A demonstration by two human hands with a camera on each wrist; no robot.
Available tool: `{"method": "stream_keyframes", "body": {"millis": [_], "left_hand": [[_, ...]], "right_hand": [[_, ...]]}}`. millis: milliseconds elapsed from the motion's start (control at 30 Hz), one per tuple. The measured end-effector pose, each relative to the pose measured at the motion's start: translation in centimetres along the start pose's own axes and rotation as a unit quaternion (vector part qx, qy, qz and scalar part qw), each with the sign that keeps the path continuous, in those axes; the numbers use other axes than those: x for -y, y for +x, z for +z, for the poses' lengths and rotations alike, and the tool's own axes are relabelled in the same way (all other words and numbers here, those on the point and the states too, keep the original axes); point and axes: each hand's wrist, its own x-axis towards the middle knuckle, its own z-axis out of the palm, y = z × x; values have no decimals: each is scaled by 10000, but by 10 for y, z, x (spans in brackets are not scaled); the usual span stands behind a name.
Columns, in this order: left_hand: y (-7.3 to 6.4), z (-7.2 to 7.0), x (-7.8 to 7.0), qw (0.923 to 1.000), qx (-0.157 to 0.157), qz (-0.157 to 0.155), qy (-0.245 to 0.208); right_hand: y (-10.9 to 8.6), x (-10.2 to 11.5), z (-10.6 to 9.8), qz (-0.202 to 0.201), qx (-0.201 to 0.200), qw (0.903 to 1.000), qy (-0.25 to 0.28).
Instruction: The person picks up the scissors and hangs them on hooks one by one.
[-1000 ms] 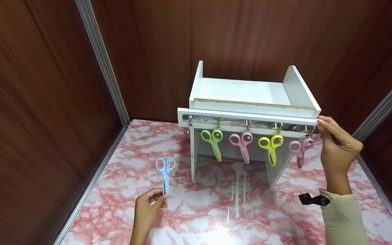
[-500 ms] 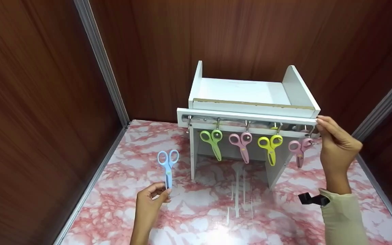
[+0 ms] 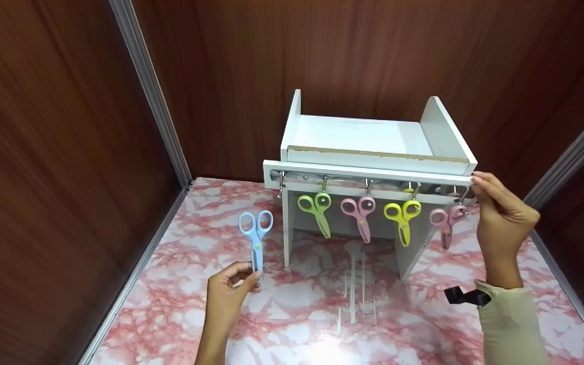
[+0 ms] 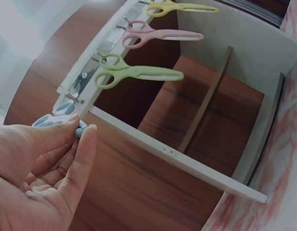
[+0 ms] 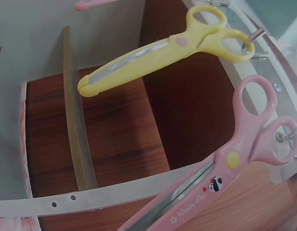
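Observation:
My left hand (image 3: 228,291) pinches blue scissors (image 3: 256,238) by the blade end, finger loops pointing up. The loops stand below and left of the leftmost metal hook (image 3: 281,183) on a white hook rail (image 3: 271,166). In the left wrist view, thumb and fingertips meet on the blue scissors (image 4: 64,108), close to that hook. At the rail's right end, my right hand (image 3: 507,218) grips it with thumb and fingers. From the rail hang green scissors (image 3: 316,213), pink scissors (image 3: 360,218), yellow scissors (image 3: 402,220) and, at far right, another pink pair (image 5: 206,187).
The rail runs along the front of a white shelf unit (image 3: 363,134) with raised sides and an open space below. It stands on a red-and-white marbled tabletop (image 3: 170,304). Brown wood-grain panels (image 3: 363,50) with metal edge strips surround the table.
My left hand has lifted the blue scissors upward and slightly right, toward the rail's left end. The right hand stays at the right end, and the hanging scissors keep their places.

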Motion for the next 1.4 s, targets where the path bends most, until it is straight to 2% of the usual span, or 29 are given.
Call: {"method": "stream_keyframes", "body": {"millis": [333, 433, 567, 700, 933, 1400], "left_hand": [[7, 9, -6, 9992, 161, 313, -170], [10, 11, -3, 9987, 204, 403, -254], [18, 11, 8, 9978, 214, 500, -373], [24, 12, 16, 9981, 156, 455, -378], [30, 16, 17, 9974, 191, 471, -514], [35, 18, 20, 9967, 341, 542, -492]], "right_hand": [[0, -1, 1, 6, -39, 9998, 191], [0, -1, 1, 16, -49, 9998, 173], [0, 0, 1, 16, -55, 10000, 78], [-1, 0, 1, 12, -56, 10000, 71], [0, -1, 0, -7, -34, 10000, 19], [0, 0, 0, 19, 2, 10000, 67]]}}
